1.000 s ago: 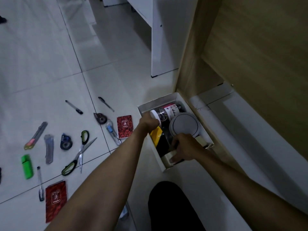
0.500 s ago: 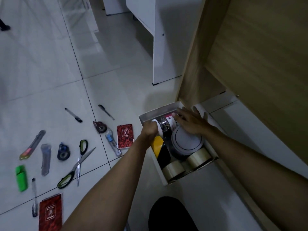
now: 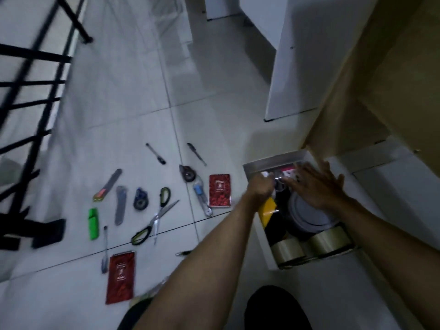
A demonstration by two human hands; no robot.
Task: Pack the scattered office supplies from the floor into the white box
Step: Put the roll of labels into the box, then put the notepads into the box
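The white box (image 3: 270,163) stands on the floor against a wooden panel and holds two brown tape rolls (image 3: 288,252), a white round roll (image 3: 307,216) and a yellow-black roll (image 3: 269,209). My left hand (image 3: 260,188) is curled at the box's left rim around a small white roll that is mostly hidden. My right hand (image 3: 316,186) lies flat with fingers spread over the far end of the contents. On the tiles to the left lie scissors (image 3: 154,217), two red notebooks (image 3: 220,190), a green highlighter (image 3: 93,223), several pens, cutters and correction tapes.
A black metal frame (image 3: 35,91) fills the far left. A white cabinet panel (image 3: 297,67) and the wooden furniture (image 3: 381,79) close off the right and back. My dark-clothed knee (image 3: 273,308) is at the bottom edge.
My right hand left the tape rolls at the box's near corner and now lies flat and spread over its far end. My left hand stayed at the rim. The view swung left.
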